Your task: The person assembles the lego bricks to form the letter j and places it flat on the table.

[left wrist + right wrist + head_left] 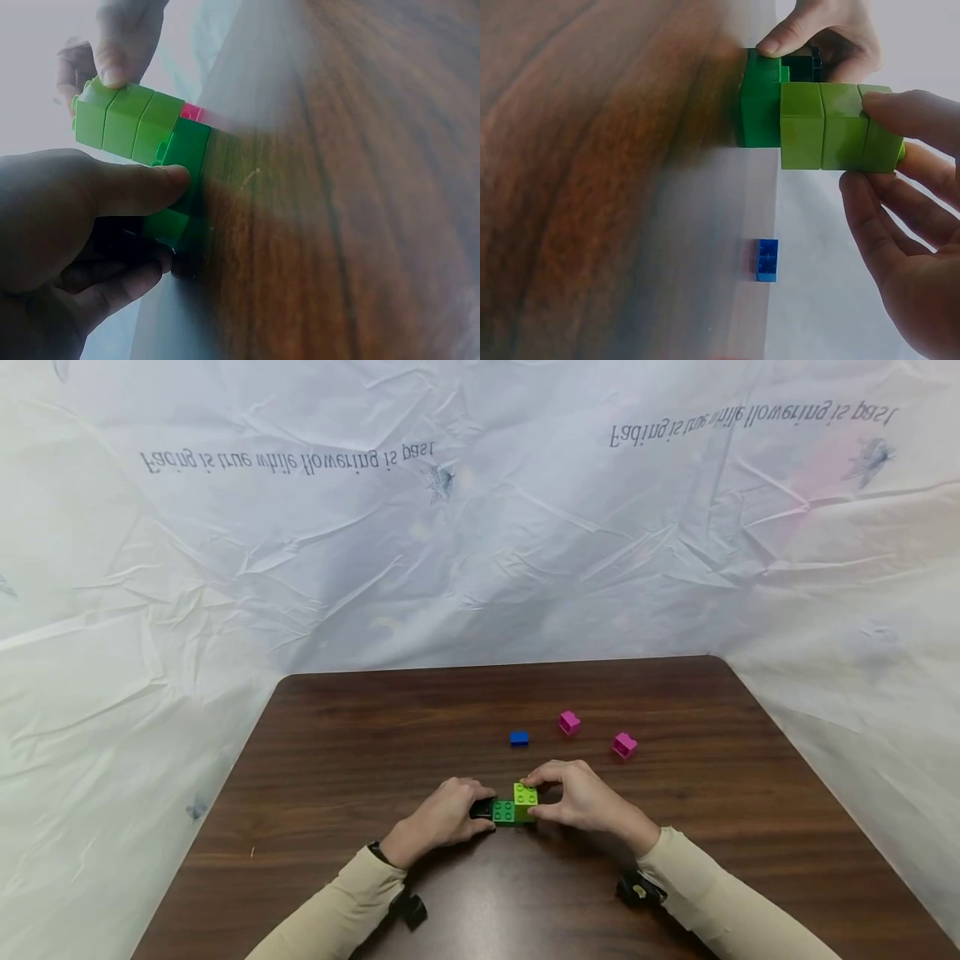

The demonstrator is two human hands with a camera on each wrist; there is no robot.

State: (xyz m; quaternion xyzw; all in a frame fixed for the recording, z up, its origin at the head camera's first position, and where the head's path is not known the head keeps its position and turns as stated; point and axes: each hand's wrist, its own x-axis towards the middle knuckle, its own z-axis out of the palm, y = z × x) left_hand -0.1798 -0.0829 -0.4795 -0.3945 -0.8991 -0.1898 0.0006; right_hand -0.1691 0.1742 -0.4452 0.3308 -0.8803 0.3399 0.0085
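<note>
My left hand (448, 814) grips a dark green brick (760, 101) lying on the table, with the thumb on one side and fingers on the other. A black brick (482, 808) stands beside the studs at its left end, partly hidden by that hand. On the green brick's right end stands a column of three lime green bricks (130, 120), upright and touching it; whether it is fully pressed down I cannot tell. My right hand (588, 797) pinches the upper part of this lime column between thumb and fingers.
Beyond the hands lie a small blue brick (519, 739), a pink brick (569, 722) and another pink brick (624, 745). The brown wooden table (360, 735) ends at a wrinkled, printed white sheet (480, 527) hung behind and at both sides.
</note>
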